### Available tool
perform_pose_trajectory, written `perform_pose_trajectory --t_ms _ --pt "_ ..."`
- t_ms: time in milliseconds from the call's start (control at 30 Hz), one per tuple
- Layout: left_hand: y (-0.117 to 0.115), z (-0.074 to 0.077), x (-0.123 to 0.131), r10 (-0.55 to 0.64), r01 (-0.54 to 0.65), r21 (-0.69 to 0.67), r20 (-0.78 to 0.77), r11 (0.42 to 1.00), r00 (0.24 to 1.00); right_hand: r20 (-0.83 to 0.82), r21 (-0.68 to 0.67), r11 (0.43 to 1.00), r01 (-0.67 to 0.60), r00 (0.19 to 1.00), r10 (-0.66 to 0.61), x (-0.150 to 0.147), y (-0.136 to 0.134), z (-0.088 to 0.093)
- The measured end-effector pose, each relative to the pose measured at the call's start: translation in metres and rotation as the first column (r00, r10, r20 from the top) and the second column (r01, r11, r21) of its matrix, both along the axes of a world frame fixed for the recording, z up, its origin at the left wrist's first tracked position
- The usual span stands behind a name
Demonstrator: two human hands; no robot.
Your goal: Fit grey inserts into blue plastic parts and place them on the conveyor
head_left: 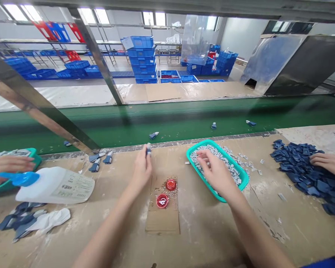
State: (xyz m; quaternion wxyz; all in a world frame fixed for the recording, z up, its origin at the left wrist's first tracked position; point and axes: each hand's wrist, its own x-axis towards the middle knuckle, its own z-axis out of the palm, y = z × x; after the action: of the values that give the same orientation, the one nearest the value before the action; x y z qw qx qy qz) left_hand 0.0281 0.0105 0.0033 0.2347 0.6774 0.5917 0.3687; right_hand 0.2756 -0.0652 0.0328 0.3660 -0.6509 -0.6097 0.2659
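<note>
My left hand (142,167) pinches a small blue part (148,150) upright between thumb and fingertips, above a cardboard sheet (162,223). On that sheet stand two red round caps (162,201) among scattered small grains. My right hand (213,173) rests over a teal plastic tray (217,169), with its fingers down among the small grey-white tags (209,156) heaped inside. Whether those fingers hold a tag, I cannot tell. More of these tags (244,162) lie loose on the bench right of the tray.
A green conveyor belt (167,119) runs behind the bench, carrying several small blue parts. A co-worker's hands (328,163) (9,163) reach in at both sides, near a blue pile (298,175) and a white jug (56,185). A steel frame post (44,108) slants at the left.
</note>
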Motion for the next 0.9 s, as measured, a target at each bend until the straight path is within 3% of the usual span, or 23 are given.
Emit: perform_pose_trajectory --t_ms 100,167,300,500,700,800,900 --pt "0.069 -0.009 -0.023 0.074 -0.072 0.013 -0.157 0.997 0.985 0.316 -0.009 1.000 0.026 0.948 -0.022 0.040 0.015 -0.009" --pt "0.105 -0.012 -0.033 0.094 -0.092 0.021 -0.248 0.996 0.964 0.394 -0.034 0.999 -0.031 0.918 0.042 0.053 0.027 -0.016" --pt "0.142 -0.018 -0.037 0.073 -0.063 0.037 -0.373 0.997 0.925 0.415 -0.081 0.996 -0.040 0.907 0.070 0.049 0.049 -0.023" --pt "0.148 -0.030 -0.021 0.052 0.007 0.126 -0.454 0.992 0.889 0.422 -0.098 0.992 0.085 0.906 -0.036 0.027 0.057 -0.027" --pt "0.152 -0.036 -0.020 -0.023 0.053 0.057 -0.446 0.997 0.895 0.341 -0.066 0.995 0.077 0.939 -0.050 0.025 0.047 -0.022" --pt "0.148 -0.030 -0.023 -0.025 0.043 0.036 -0.389 0.998 0.921 0.047 -0.099 0.994 0.037 0.998 -0.032 0.028 0.034 -0.014" --pt "0.129 -0.020 -0.021 -0.041 0.051 0.027 -0.288 0.998 0.957 -0.388 -0.153 0.987 -0.046 0.921 -0.017 0.020 0.015 -0.008"
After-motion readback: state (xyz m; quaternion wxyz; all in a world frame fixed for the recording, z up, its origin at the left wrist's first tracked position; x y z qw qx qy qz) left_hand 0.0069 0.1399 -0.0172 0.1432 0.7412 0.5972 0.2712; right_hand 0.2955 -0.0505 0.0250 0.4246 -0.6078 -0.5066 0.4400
